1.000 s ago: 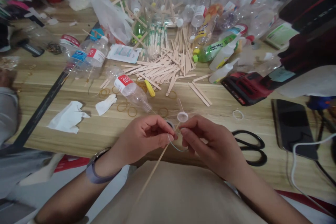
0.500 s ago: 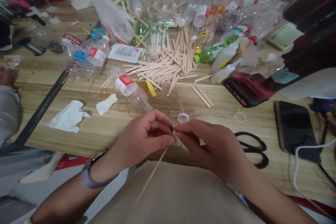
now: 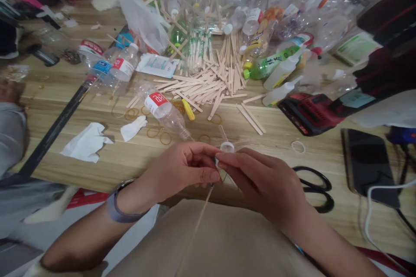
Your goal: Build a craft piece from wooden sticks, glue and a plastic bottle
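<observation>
My left hand is closed in a pinch on a thin wooden stick, which slants down from the fingers toward my body. A small dark piece shows between the two hands, too hidden to name. My right hand meets the left one with its fingertips pressed together; what they hold is hidden. A thin dark strand hangs just below these fingertips. Right behind the hands sits a white bottle cap with a flat stick by it. A clear bottle lies beyond my left hand.
Black-handled scissors and a phone with a white cable lie to the right, below a red-black power tool. Wooden sticks are heaped at the back among plastic bottles. Tissues and rubber bands lie left. Another person's sleeve shows at far left.
My right hand's fingers have moved up and over toward the left hand's fingertips. The stick's visible end has shifted slightly right, and the whole view has shifted a little.
</observation>
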`<state>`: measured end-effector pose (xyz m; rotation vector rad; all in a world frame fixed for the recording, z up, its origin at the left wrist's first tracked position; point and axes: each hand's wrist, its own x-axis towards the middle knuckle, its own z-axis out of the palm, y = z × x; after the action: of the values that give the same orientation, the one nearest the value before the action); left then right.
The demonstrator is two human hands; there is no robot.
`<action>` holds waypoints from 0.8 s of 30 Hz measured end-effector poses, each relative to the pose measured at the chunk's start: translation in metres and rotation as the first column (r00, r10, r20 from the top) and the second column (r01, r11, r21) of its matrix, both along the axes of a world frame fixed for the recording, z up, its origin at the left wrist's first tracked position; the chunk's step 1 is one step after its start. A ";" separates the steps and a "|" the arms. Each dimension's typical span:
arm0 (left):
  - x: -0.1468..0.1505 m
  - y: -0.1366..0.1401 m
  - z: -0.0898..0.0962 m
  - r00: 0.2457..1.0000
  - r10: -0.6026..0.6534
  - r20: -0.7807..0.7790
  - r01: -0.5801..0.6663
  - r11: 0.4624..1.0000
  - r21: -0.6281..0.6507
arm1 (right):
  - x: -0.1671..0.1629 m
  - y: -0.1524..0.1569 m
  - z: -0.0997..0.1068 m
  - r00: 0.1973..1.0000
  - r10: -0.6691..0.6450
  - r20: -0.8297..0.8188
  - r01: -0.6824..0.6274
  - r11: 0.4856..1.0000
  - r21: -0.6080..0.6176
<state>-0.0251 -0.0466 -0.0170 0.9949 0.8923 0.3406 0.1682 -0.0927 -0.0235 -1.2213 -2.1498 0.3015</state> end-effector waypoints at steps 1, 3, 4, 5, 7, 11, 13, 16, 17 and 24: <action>0.000 0.001 0.000 1.000 -0.009 0.000 0.009 1.000 -0.006 | -0.001 0.000 0.001 0.999 -0.011 -0.036 0.011 1.000 -0.013; 0.000 0.001 0.001 1.000 -0.026 0.005 0.026 1.000 -0.006 | -0.004 0.000 0.002 0.995 -0.036 -0.093 0.033 0.999 -0.040; 0.000 0.002 0.000 0.999 -0.038 0.009 0.038 0.999 -0.003 | -0.005 0.000 0.003 0.993 -0.050 -0.109 0.044 0.998 -0.054; 0.000 0.002 0.000 0.999 -0.052 0.013 0.052 0.999 0.000 | -0.006 0.001 0.003 0.991 -0.067 -0.119 0.059 0.996 -0.065; 0.001 0.004 0.000 0.997 -0.081 0.016 0.081 0.997 -0.001 | -0.008 0.002 0.005 0.988 -0.097 -0.122 0.088 0.993 -0.079; 0.003 0.008 0.002 0.987 -0.163 0.008 0.163 0.987 0.004 | -0.010 0.004 0.006 0.985 -0.121 -0.122 0.111 0.990 -0.084; 0.004 0.010 0.004 0.983 -0.185 -0.004 0.185 0.983 0.004 | -0.010 0.005 0.006 0.987 -0.097 -0.127 0.087 0.993 -0.077; 0.006 0.013 0.006 0.979 -0.201 -0.019 0.201 0.980 0.000 | -0.009 0.005 0.004 0.992 -0.026 -0.125 0.019 0.998 -0.052; 0.007 0.014 0.006 0.977 -0.214 -0.020 0.214 0.977 -0.001 | -0.008 0.005 0.004 0.993 -0.003 -0.120 -0.002 0.999 -0.042; 0.008 0.018 0.010 0.965 -0.260 0.021 0.260 0.964 -0.051 | -0.006 0.013 0.011 0.991 0.128 -0.030 -0.127 0.991 0.050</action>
<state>-0.0168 -0.0284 -0.0074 1.0448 0.7435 0.0999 0.1618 -0.0801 -0.0129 -1.0473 -2.1985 0.3203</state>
